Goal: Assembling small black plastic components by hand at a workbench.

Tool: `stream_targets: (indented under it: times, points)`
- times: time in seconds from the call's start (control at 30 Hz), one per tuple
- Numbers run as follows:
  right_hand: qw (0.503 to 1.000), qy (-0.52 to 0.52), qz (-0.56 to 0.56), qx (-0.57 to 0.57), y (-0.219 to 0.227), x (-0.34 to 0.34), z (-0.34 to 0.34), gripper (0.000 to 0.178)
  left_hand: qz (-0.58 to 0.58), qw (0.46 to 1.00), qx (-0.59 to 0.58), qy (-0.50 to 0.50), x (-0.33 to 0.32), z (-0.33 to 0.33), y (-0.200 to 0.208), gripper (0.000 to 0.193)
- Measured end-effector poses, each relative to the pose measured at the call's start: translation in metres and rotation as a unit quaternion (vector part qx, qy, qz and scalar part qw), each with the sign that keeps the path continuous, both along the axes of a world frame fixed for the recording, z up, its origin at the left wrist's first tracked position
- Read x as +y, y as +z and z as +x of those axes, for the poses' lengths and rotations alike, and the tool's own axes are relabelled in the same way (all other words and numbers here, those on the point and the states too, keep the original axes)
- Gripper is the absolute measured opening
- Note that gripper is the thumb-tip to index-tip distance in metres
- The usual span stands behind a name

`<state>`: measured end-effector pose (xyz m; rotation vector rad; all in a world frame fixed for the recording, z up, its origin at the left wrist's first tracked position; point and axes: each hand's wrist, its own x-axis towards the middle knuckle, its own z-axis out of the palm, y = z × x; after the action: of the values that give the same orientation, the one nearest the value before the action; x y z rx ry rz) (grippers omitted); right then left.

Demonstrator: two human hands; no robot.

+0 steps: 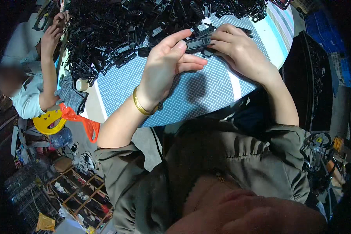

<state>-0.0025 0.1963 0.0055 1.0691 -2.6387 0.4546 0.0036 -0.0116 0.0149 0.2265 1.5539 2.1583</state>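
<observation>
Over the near part of the pile, a slim black plastic part (199,43) with a grey sheen lies between my two hands. My left hand (162,64), a gold bangle on its wrist, has its thumb tip at the part's left end. One finger stretches out above the part and others reach below it. Curled fingers of my right hand (241,50) close on the part's right end; their undersides are hidden. Many similar black plastic parts (117,31) are heaped beyond and to the left, some lying right beside my hands.
A blue-and-white patterned cloth (124,87) covers the round-edged table. At left sit a beige cup (82,84), an orange plastic bag (87,123) and a yellow stool (50,121). Another person's hand (52,37) is at the pile's far left. A large black container (310,82) stands at right.
</observation>
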Motion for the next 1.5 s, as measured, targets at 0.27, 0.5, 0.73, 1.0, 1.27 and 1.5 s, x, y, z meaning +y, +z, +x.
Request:
stream_targets:
  times: [0.27, 0.5, 0.73, 1.0, 1.27, 1.5]
  points:
    - [0.990, 0.025, -0.118, -0.073, 0.017, 0.021, 0.000, 0.029, -0.026, 0.998, 0.032, 0.053, 0.004, 0.004, -0.004, 0.042]
    - [0.986, 0.059, -0.151, 0.029, 0.019, -0.004, 0.015, 0.030, -0.009, 1.000, -0.014, 0.001, 0.014, 0.012, -0.009, 0.040]
    - [0.989, 0.057, -0.128, 0.041, 0.023, -0.005, 0.020, 0.034, -0.044, 0.999, 0.021, 0.004, 0.014, 0.014, -0.014, 0.041]
    - [0.985, 0.068, -0.130, 0.093, 0.018, -0.011, 0.024, 0.038, -0.081, 0.993, 0.079, 0.026, 0.015, 0.014, -0.019, 0.042]
    - [0.982, 0.029, -0.133, 0.130, 0.005, -0.019, 0.031, 0.042, -0.231, 0.959, 0.161, 0.014, 0.014, 0.015, -0.003, 0.043]
    - [0.927, -0.025, -0.241, -0.286, 0.020, -0.004, 0.017, 0.038, -0.206, 0.949, 0.239, 0.000, 0.009, 0.013, -0.011, 0.048]
